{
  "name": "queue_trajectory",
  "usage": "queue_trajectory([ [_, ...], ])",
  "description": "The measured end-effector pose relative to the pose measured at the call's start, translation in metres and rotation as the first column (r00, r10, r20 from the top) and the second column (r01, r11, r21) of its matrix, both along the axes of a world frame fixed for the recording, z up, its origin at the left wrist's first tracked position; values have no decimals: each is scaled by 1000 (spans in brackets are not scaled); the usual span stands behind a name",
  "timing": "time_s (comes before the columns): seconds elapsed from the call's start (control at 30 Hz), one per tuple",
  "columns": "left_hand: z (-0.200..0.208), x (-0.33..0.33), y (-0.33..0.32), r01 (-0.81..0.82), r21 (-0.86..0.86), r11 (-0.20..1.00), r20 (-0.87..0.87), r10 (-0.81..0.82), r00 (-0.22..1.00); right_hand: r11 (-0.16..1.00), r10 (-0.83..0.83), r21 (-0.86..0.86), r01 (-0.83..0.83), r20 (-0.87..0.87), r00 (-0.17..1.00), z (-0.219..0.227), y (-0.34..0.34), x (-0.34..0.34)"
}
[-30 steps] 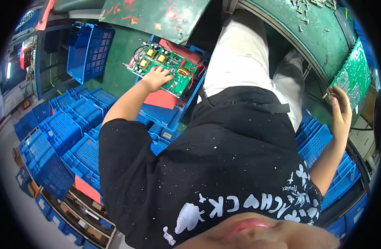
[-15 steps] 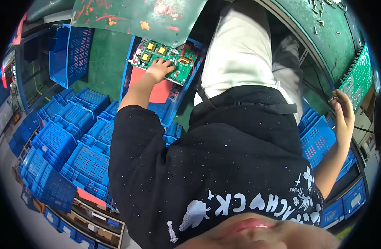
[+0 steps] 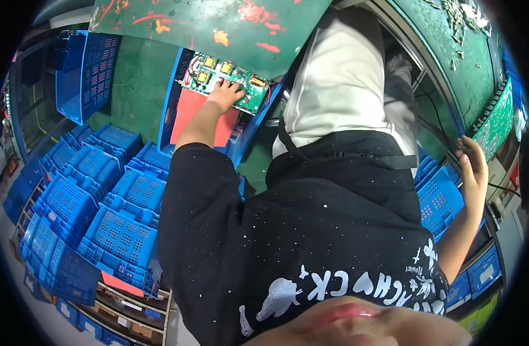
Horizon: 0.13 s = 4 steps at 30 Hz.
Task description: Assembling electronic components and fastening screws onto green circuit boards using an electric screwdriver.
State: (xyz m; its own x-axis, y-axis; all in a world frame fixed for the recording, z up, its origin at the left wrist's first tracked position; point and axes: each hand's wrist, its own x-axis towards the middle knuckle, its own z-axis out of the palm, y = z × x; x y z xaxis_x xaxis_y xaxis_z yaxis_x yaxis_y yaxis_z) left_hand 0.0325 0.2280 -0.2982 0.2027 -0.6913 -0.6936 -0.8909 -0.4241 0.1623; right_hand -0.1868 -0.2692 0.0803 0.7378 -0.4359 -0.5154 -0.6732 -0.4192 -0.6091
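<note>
My left hand (image 3: 224,97) is at the near edge of a green circuit board (image 3: 252,98), its fingers bent over the parts on top. The board carries yellow-wrapped transformers, a copper coil and wires. It lies over a red sheet (image 3: 202,118) in a blue crate (image 3: 167,106); its far side is partly under the table's overhanging edge. On the right, my right hand (image 3: 475,161) is raised beside the other table's edge, fingers curled together. Whatever they hold is too small to make out. Close to it stands another green circuit board (image 3: 496,124).
Loose small metal screws (image 3: 456,34) are scattered on the right-hand green table (image 3: 431,75). A paint-marked green tabletop (image 3: 184,23) overhangs the crate. Stacked blue crates (image 3: 112,184) fill the left side, and another blue crate (image 3: 86,75) stands beyond. More blue crates (image 3: 440,199) are at the right.
The view has shifted a little. The board has moved slightly away from me over the crate, showing more of the red sheet. My right hand is lower beside the table edge.
</note>
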Motion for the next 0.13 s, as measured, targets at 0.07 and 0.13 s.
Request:
queue_trajectory([
  [0.07, -8, 1, -3, 19, 7, 1000, 6, -19, 1000, 1000, 10, -16, -10, 19, 1000, 2, 5, 2],
  [0.13, -14, 2, -4, 31, 17, 999, 11, -31, 999, 999, 18, -34, -19, -28, 999, 4, 4, 3],
])
